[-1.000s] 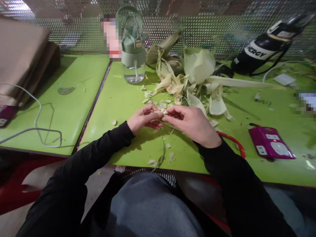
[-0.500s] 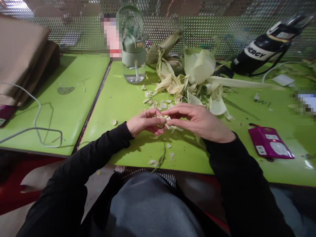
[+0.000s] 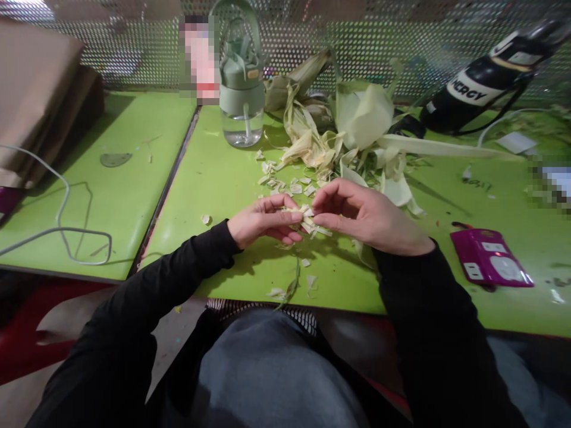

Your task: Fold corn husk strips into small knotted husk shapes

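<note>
My left hand (image 3: 270, 221) pinches a small bundle of pale, folded corn husk strips (image 3: 307, 221) between thumb and fingers. My right hand (image 3: 357, 215) meets the bundle from the right, its thumb and forefinger curled around the loose end of a strip. Fingertips hide part of what each hand grips. Just beyond them lie cut husk scraps (image 3: 295, 188) and a heap of dried corn husks (image 3: 310, 148). More small scraps and a thin green strand (image 3: 294, 282) rest near the table's front edge.
A green-lidded water bottle (image 3: 242, 107) stands behind the scraps. At the back right leans a black bottle (image 3: 473, 89). A purple power strip (image 3: 491, 257) lies right of my arm. Brown paper bags (image 3: 35, 95) and a white cable (image 3: 62, 196) occupy the left table.
My right hand has shifted slightly right, its fingers curling more and drawing a little apart from my left hand. The left hand stays nearly still, holding the bundle.
</note>
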Available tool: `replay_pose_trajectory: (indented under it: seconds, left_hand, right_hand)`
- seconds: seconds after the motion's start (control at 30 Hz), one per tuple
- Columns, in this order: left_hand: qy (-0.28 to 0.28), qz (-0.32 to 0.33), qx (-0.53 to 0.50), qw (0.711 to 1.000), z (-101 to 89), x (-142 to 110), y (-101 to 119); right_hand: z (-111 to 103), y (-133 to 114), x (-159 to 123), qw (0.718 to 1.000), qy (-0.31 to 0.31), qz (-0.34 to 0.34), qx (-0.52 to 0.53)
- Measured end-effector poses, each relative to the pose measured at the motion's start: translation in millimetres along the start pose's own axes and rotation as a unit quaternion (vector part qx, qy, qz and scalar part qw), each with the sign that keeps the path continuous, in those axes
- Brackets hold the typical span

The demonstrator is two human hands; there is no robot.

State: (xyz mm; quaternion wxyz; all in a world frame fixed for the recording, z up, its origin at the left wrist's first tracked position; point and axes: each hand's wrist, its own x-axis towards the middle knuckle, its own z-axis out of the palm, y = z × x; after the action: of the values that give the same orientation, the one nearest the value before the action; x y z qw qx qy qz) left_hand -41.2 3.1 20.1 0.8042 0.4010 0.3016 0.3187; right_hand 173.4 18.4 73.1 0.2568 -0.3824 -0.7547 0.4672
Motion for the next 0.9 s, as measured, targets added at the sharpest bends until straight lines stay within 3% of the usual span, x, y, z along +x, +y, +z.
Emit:
replay_pose_trajectory:
  seconds: [0.23,0.57,0.7,0.9]
  left_hand:
    - [0.019,0.022,-0.005,1.0,-0.4,3,0]
    - [0.046,0.105,0.091,0.989,3.7,3,0]
    - [0.016,0.059,0.11,0.992,2.5,2,3]
    - [-0.098,-0.063,0.143,0.983,-5.5,-2,9]
  right_hand:
    - [7,0,0,0.999,0.029,-0.004,-0.022]
    - [11,0,-2,0.996,0.046,-0.032,-0.075]
    - [4,-5,-1,0.991,-0.012,-0.066,-0.113]
    - [0,-8,-1,0.985,-0.118,-0.079,-0.095]
